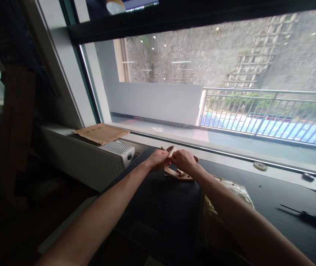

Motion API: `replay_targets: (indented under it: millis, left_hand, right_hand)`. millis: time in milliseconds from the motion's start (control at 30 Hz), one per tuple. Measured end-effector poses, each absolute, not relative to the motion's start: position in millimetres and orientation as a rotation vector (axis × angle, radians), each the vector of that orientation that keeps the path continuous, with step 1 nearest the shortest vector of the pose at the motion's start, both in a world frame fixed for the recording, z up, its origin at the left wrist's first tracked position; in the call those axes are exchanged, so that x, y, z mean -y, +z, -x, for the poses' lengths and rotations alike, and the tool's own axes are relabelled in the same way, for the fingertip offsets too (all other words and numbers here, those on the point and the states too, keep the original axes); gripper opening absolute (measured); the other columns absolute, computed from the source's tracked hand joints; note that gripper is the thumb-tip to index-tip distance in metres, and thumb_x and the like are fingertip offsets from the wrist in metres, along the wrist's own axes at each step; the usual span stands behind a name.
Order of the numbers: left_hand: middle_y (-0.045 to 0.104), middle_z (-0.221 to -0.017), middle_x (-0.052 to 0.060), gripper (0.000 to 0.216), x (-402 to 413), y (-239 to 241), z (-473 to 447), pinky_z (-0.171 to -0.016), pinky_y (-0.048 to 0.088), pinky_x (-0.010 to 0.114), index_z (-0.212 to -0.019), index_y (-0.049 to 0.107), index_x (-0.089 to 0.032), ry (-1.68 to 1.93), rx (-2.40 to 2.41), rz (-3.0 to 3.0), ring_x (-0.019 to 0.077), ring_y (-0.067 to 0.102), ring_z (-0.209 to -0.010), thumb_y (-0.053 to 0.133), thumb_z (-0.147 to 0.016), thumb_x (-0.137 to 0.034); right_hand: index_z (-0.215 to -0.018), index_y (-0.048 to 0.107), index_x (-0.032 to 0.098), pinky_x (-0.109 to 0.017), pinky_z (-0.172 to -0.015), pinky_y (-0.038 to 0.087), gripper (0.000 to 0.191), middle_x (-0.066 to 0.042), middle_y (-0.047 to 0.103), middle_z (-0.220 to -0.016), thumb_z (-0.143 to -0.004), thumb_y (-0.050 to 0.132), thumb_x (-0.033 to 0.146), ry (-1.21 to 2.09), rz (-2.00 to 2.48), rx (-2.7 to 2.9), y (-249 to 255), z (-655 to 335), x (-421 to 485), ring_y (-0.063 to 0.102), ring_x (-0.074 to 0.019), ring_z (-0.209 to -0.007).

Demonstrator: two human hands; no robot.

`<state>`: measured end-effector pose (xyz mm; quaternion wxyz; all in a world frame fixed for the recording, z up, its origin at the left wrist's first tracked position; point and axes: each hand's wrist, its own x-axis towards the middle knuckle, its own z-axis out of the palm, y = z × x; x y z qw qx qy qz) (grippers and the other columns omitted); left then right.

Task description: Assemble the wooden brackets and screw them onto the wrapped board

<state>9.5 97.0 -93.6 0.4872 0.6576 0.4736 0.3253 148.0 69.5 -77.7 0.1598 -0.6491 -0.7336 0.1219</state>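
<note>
Both arms reach forward over a black table [158,207]. My left hand [157,160] is closed around a curved pale wooden piece [171,150], whose rounded top rises between the two hands. Right against it, my right hand [184,160] has its fingers curled inward; what they pinch is hidden. Below and behind the right hand lies an angled wooden part [184,177] with dark holes; whether it is joined to the curved piece I cannot tell. Small metal bits [165,175] lie on the table just below my left hand.
A tape roll [260,166] and a small dark object [308,177] sit along the windowsill. A thin screwdriver-like tool [303,213] lies at right. Crinkled clear plastic [238,190] is under my right forearm. A brown envelope [102,133] rests on the radiator [83,157].
</note>
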Motion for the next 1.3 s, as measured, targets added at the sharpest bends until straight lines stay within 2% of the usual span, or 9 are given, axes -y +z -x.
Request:
replay_targets:
  millis: [133, 267, 333, 667, 867, 933, 1000, 1133, 1300]
  left_hand:
    - [0.066, -0.057, 0.001, 0.018, -98, -92, -10, -0.052, 0.046, 0.02, -0.072, 0.069, -0.013, 0.847, -1.116, -1.511, 0.0115, 0.06, -0.053, 0.051, -0.072, -0.016]
    - [0.064, -0.054, -0.001, 0.013, -101, -92, -13, -0.051, 0.045, 0.019, -0.064, 0.069, -0.013, 0.909, -1.087, -1.46, 0.01, 0.058, -0.05, 0.057, -0.069, -0.013]
    - [0.066, -0.055, -0.001, 0.012, -102, -91, -15, -0.053, 0.046, 0.02, -0.067, 0.07, -0.013, 0.937, -1.073, -1.424, 0.0099, 0.058, -0.051, 0.058, -0.07, -0.014]
    - [0.072, -0.075, 0.006, 0.017, -105, -79, -10, -0.067, 0.053, 0.026, -0.085, 0.069, -0.01, 0.87, -0.95, -1.334, 0.0142, 0.066, -0.067, 0.068, -0.071, -0.019]
    - [0.07, -0.086, 0.006, 0.017, -107, -77, -21, -0.075, 0.053, 0.027, -0.095, 0.064, -0.012, 0.821, -1.06, -1.449, 0.0144, 0.066, -0.078, 0.054, -0.085, -0.023]
    - [0.066, -0.098, 0.008, 0.024, -111, -81, -21, -0.079, 0.053, 0.032, -0.103, 0.06, -0.013, 0.776, -1.137, -1.52, 0.0162, 0.063, -0.087, 0.052, -0.087, -0.028]
    - [0.059, -0.112, 0.009, 0.031, -115, -89, -17, -0.081, 0.051, 0.039, -0.113, 0.054, -0.014, 0.707, -1.23, -1.608, 0.0188, 0.06, -0.095, 0.052, -0.087, -0.032]
    - [0.056, -0.116, 0.008, 0.034, -121, -108, -2, -0.082, 0.05, 0.041, -0.115, 0.053, -0.015, 0.528, -1.399, -1.824, 0.021, 0.058, -0.099, 0.053, -0.086, -0.032]
    - [0.056, -0.116, 0.007, 0.032, -132, -112, -2, -0.082, 0.05, 0.039, -0.114, 0.054, -0.016, 0.442, -1.465, -2.125, 0.0214, 0.058, -0.099, 0.053, -0.086, -0.033]
  right_hand:
    - [-0.113, 0.055, 0.016, -0.04, -0.08, 0.049, 0.032, -0.007, 0.057, -0.113, -0.088, 0.052, 0.035, 0.64, 1.861, 1.992, -85, -152, -75, 0.058, -0.0193, -0.095]
    - [-0.114, 0.055, 0.016, -0.039, -0.078, 0.05, 0.031, -0.007, 0.057, -0.113, -0.088, 0.052, 0.034, 0.975, 1.756, 1.89, -89, -155, -77, 0.058, -0.0188, -0.093]
    - [-0.114, 0.055, 0.016, -0.039, -0.078, 0.05, 0.032, -0.008, 0.057, -0.112, -0.088, 0.052, 0.034, 1.07, 1.704, 1.826, -88, -154, -77, 0.058, -0.0187, -0.093]
    - [-0.115, 0.054, 0.016, -0.039, -0.078, 0.05, 0.032, -0.008, 0.057, -0.114, -0.088, 0.052, 0.034, 1.189, 1.654, 1.59, -60, -152, -67, 0.058, -0.0188, -0.094]
    - [-0.113, 0.055, 0.016, -0.038, -0.077, 0.05, 0.031, -0.007, 0.058, -0.111, -0.088, 0.051, 0.034, 1.132, 1.662, 1.584, -58, -156, -69, 0.059, -0.0179, -0.091]
    - [-0.11, 0.056, 0.015, -0.035, -0.073, 0.051, 0.03, -0.006, 0.06, -0.106, -0.088, 0.051, 0.035, 1.079, 1.693, 1.591, -57, -159, -72, 0.06, -0.0159, -0.086]
    - [-0.099, 0.06, 0.012, -0.029, -0.063, 0.05, 0.031, -0.006, 0.063, -0.089, -0.089, 0.048, 0.039, 0.992, 1.751, 1.597, -56, -165, -75, 0.06, -0.0132, -0.071]
    - [-0.068, 0.06, 0.011, -0.025, -0.044, 0.041, 0.045, -0.004, 0.056, -0.05, -0.086, 0.045, 0.05, 0.861, 1.891, 1.647, -53, -180, -79, 0.051, -0.0121, -0.043]
    - [-0.06, 0.061, 0.014, -0.026, -0.044, 0.039, 0.038, -0.006, 0.059, -0.049, -0.076, 0.058, 0.048, 0.858, 1.982, 1.824, -65, -190, -87, 0.054, -0.0152, -0.044]
